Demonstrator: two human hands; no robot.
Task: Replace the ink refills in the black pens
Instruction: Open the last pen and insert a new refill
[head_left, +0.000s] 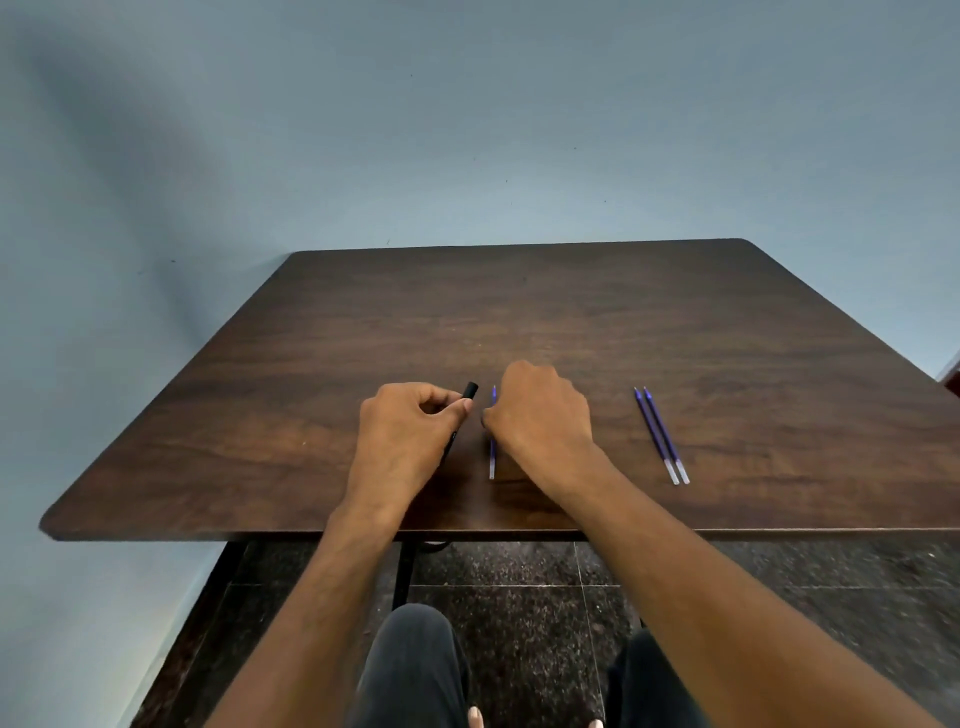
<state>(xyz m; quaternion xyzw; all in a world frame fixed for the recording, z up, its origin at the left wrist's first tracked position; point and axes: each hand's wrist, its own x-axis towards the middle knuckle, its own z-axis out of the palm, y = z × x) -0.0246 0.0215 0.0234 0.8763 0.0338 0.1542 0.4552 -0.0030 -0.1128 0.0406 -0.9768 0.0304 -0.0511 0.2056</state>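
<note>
Head view looks down on a dark wooden table (675, 322). At its near middle the left hand (400, 441) is curled around a black pen (469, 391), whose end pokes out past the thumb. Just beside it, the right hand (545, 415) is closed over a blue refill (492, 457) lying on the table. Two more refills (661, 434) lie side by side, well right of the hands.

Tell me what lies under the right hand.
A blue refill lies on the table under the right hand; its ends poke out beyond and before the fingers. Its middle is covered, so whether the hand's grip has closed on it cannot be told.
</note>
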